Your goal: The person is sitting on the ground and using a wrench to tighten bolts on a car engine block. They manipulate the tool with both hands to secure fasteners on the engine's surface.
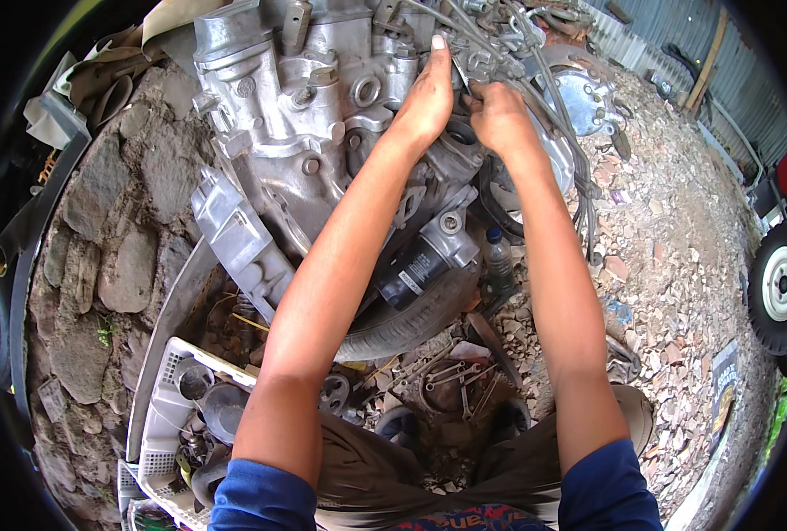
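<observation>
A large grey metal engine [274, 124] stands in front of me, its casting full of bolts and openings. My left hand [429, 93] rests at the engine's right side, thumb stretched upward; its other fingers are hidden. Close to its right, my right hand [502, 117] has curled fingers closed round something hidden. A thin dark metal piece [459, 78] shows between the two hands, and I cannot tell which part or tool it is. Below my hands sits a black oil filter [414, 273] on the engine's lower part. Rods and hoses [535, 66] run just beyond my right hand.
The engine's lower end is above a tyre [411, 323]. Several wrenches [464, 376] lie near my feet. A plastic bottle [498, 257] stands by the tyre. At lower left is a white crate [168, 447] of parts; a stone wall [84, 257] lies left, gravel [668, 257] right.
</observation>
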A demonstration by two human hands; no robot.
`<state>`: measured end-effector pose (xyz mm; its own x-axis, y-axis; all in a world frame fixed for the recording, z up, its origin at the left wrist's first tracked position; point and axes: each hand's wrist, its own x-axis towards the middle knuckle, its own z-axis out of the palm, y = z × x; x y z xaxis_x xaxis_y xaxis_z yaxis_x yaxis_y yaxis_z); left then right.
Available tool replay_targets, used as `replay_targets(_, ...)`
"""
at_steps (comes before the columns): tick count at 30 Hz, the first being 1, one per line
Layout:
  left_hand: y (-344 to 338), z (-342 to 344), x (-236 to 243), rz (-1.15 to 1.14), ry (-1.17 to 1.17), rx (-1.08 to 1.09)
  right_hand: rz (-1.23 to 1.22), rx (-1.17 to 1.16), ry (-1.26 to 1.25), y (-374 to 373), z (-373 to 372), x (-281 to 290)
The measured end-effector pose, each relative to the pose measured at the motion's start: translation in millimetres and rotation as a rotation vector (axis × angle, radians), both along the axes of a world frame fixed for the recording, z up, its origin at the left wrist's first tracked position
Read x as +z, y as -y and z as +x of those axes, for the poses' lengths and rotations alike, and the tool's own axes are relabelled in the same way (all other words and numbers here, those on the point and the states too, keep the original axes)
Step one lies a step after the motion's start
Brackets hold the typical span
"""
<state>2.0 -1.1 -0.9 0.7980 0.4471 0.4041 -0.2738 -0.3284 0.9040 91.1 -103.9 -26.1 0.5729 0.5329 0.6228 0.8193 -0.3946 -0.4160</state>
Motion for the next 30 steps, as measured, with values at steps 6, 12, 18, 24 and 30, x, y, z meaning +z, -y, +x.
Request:
replay_targets(6, -5.2, -0.1, 4.3, -0.041, 0.016, -0.153, 0.029, 0.092, -0.289, -11.1, -25.2, 21.0)
replay_targets(12, 3.3, -7.9, 7.3, -0.086, 0.036, -0.150, 0.046, 0.051, -0.282, 1.4, -35.4, 21.7)
replay_targets(18, -3.3, 1.6, 2.8, -0.005, 0.021, -0.035, 0.158, -0.118, 0.031, 13.6, -28.5, 13.8)
replay_targets(24, 0.2, 3.4, 1.2, -0.024, -0.003, 0.006, 0.134, -0.149, 0.113, 16.6, -5.6, 3.9)
replay_targets(30, -3.5, -1.0, 1.4, -0.002, -0.030, -0.070, 0.060, -0.222, 0.102, 16.9, 1.3, 10.0)
